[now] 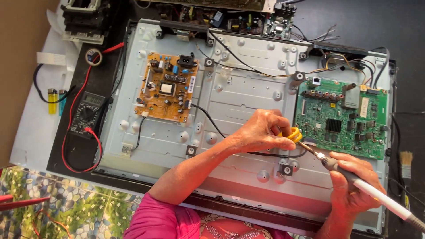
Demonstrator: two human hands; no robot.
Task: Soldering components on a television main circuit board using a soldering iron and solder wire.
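Sleeve: pink sleeve (161, 219) sits nearest my camera, at the bottom edge, on the left arm.
Left hand: my left hand (261, 132) is curled tight, fingers pinched on a small yellow piece (295, 134) just off the green board's lower left corner.
Right hand: my right hand (352, 181) is wrapped round the iron (354, 177), held pen-fashion near its dark collar, the white handle running off to the lower right.
Iron tip: I see it pointing up-left, at or just beside the yellow piece; whether they touch I cannot tell.
Handling, iron: I judge it light and stiff, hot at the metal end, so the grip belongs on the dark collar and handle only.
Handling, yellow piece: small, light, likely slippery; I judge a fingertip pinch at its edge suits it.
Green board: green board (341, 117) lies on the right of the panel (239, 79), fragile by my reckoning.
Orange board: orange board (167, 86) sits upper left on the panel, well apart from both hands.
Black wire: black wire (208, 117) runs from the orange board under my left hand.
Meter: meter (87, 114) with red leads lies left of the panel.
Brush: brush (405, 163) rests at the far right.
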